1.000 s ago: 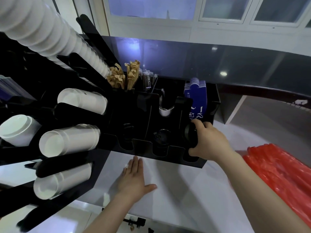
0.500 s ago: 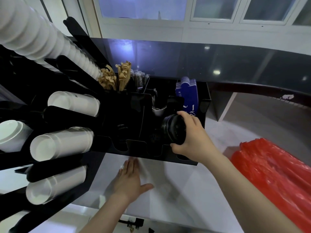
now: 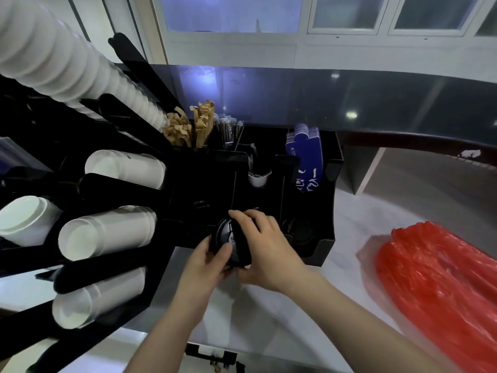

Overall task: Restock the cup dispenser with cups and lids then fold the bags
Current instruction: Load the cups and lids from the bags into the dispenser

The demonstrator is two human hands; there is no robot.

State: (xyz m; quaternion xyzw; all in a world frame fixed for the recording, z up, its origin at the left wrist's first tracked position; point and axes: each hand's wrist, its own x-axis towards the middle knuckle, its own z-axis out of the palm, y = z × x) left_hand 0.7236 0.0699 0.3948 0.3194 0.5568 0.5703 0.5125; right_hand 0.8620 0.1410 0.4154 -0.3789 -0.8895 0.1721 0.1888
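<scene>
Brown paper sachets (image 3: 188, 127) and clear-wrapped straws (image 3: 228, 130) stand upright toward the dark counter's (image 3: 376, 103) back edge, with blue printed card sleeves (image 3: 306, 157) to their right. White-framed windows (image 3: 349, 14) run behind.

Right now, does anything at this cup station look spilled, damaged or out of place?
Nothing stands out. Both hands, left hand and right hand, hold a stack of black lids in front of the black organizer. The white cups sit in their slots, and the red bags lie on the counter.
</scene>
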